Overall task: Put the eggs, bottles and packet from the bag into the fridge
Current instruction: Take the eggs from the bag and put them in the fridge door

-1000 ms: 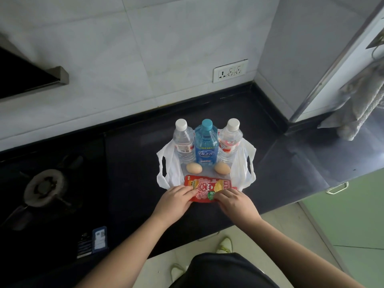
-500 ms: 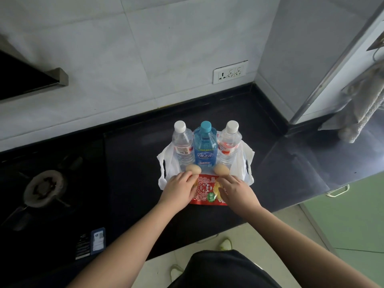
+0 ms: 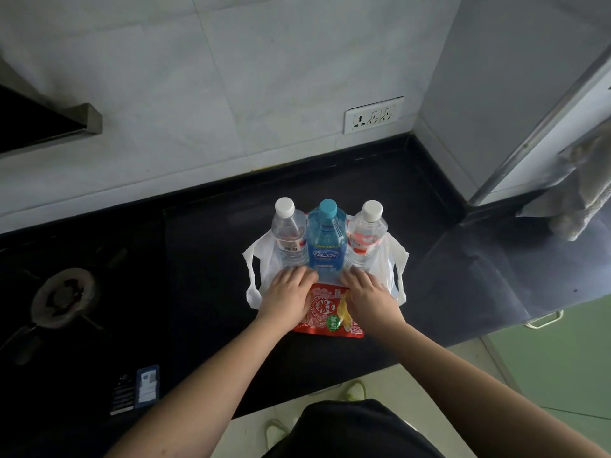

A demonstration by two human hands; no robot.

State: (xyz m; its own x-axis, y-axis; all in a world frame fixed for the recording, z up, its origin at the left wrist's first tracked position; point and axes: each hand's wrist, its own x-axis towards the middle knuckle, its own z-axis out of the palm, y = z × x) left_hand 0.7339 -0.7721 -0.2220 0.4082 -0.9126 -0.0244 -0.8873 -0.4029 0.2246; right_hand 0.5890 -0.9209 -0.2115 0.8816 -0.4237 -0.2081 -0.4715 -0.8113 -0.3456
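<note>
— So, contents, left to right?
— Left hand (image 3: 287, 297) and right hand (image 3: 369, 296) lie over the eggs' spot; grip unclear. Bottles (image 3: 325, 241) and packet (image 3: 325, 310) remain on bag (image 3: 256, 279).
— Step?
— Probably egg pickup; lifting demands gentleness.

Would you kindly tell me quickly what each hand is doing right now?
Left hand: fingers curved down in front of the bottles; what it grips is hidden, cannot tell.
Right hand: likewise, cannot tell.
</note>
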